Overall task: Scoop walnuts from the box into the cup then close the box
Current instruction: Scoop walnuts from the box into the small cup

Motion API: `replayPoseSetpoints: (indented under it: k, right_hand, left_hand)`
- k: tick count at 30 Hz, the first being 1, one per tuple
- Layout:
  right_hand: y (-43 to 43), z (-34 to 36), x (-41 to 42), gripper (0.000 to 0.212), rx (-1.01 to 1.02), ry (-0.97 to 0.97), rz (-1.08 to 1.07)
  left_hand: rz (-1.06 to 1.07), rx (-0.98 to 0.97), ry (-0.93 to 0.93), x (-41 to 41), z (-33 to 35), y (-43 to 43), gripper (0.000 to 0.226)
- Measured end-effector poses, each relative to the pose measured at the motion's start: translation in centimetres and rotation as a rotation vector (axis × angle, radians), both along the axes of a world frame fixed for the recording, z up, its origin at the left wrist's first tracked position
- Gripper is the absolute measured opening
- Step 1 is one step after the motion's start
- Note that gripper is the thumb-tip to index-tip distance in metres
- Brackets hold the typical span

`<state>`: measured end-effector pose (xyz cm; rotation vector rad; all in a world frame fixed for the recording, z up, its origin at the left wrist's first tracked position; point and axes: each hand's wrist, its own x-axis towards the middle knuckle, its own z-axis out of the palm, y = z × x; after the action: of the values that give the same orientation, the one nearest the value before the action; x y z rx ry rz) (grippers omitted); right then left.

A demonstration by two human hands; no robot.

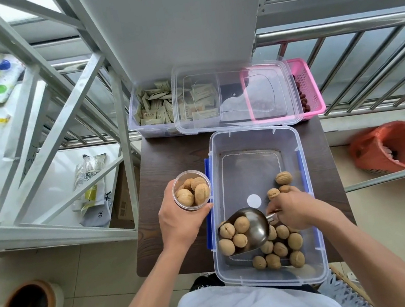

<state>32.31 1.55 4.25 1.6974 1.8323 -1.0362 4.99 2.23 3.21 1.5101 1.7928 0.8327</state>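
Our right hand (pixel 295 211) is curled round the short handle of the scoop (pixel 255 220), knuckles up. The wrist bends inward, and the forearm comes in from the lower right across the near right side of the box (pixel 252 140). The scoop's long axis runs from the handle at upper right to the mouth at lower left. The mouth points at the box's near left wall, with four walnuts (pixel 235 230) crowded in it. We cannot tell whether the scoop rests on the box floor or is lifted off it.

Our left hand (pixel 180 223) wraps the cup (pixel 194 207) from below and behind, with the fingertips showing on its right side. We hold it upright just beside the box's left wall, near a blue latch (pixel 207 171). Several walnuts already sit in the cup.

More loose walnuts lie in the near right part of the box, under and beside the scoop. The box stands open on the dark table (pixel 165 159), its long axis running away from us. Its clear lid (pixel 231 74) lies beyond it, across a sachet tub (pixel 135 105) and a pink basket (pixel 309 83).
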Motion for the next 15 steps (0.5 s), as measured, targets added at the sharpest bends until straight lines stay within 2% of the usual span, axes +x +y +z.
replayPoseSetpoints:
  k: [8,15]
  right_hand:
    - [1.5,2.4,2.8,0.034,0.112,0.059,-0.116]
    - [1.7,2.8,6.4,0.026,0.155,0.108,-0.307]
  left_hand:
    - [0.006,-0.009,-0.011,0.2,0.0,0.4,0.085]
    - [0.021,-0.004,-0.004,0.3,0.2,0.5,0.084]
